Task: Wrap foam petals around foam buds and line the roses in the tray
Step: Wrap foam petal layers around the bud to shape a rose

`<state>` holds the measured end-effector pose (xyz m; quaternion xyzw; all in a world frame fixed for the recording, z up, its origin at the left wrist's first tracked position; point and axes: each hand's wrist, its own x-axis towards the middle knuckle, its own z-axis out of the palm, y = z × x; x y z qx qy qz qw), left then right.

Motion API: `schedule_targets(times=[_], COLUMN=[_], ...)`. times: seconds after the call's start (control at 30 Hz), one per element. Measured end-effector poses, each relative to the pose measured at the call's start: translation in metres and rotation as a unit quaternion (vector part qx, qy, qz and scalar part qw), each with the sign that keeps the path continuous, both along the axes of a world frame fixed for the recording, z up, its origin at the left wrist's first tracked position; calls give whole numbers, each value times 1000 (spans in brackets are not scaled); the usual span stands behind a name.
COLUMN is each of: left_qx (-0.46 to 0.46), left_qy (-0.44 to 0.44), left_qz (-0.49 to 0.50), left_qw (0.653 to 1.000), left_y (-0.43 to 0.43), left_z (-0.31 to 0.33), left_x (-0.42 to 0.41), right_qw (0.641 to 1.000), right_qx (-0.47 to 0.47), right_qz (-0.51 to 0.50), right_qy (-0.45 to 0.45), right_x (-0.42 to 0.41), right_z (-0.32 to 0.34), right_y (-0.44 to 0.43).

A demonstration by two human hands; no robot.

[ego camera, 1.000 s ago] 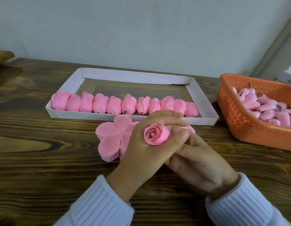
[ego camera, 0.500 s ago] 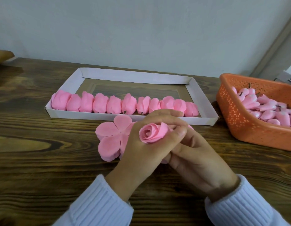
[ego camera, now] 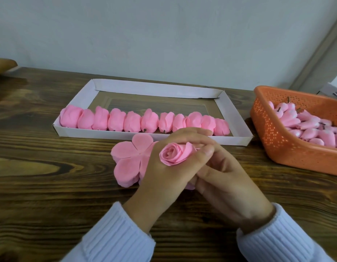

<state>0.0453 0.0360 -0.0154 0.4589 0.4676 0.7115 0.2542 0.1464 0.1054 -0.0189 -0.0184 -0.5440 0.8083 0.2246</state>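
The left hand (ego camera: 163,178) curls round the rose (ego camera: 175,154), just before the tray (ego camera: 88,132); the right hand (ego camera: 231,186) curls beneath, grip hidden. Light, soft foam probably crushes easily: hold its base gently.

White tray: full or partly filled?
Partly filled. One row of roses lines the near wall of the tray; the tray floor behind that row is bare.

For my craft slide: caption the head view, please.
The left hand and right hand hold a foam rose; finished roses line the tray.
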Motion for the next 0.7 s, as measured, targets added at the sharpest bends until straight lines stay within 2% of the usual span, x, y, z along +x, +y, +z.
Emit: schedule_targets(times=[0.07, 0.17, 0.27, 0.4, 0.53, 0.63, 0.7], left_qx=[-11, -4, -3, -3, -13, -3, -18], left_qy=[-16, 1, 22, 30, -13, -48, -52], left_qz=[-10, -36, -29, -18, -15, -30, -33], left_qw=[1000, 999, 999, 999, 1000, 998, 998], left_y=[0, 0, -1, -1, 0, 0, 0], left_z=[0, 1, 3, 3, 1, 1, -2], left_x=[0, 2, 3, 2, 2, 2, 4], right_qw=[999, 995, 996, 997, 997, 993, 994], right_qx=[-27, -89, -71, -59, -76, -112, -96], right_qz=[24, 32, 0, -31, 32, 37, 30], right_qy=[12, -35, -59, -24, 12, -22, -37], right_x=[-1, -1, 0, -1, -3, -2, -1], right_z=[1, 0, 0, -1, 1, 1, -1], right_y=[0, 1, 0, -1, 0, 4, 4])
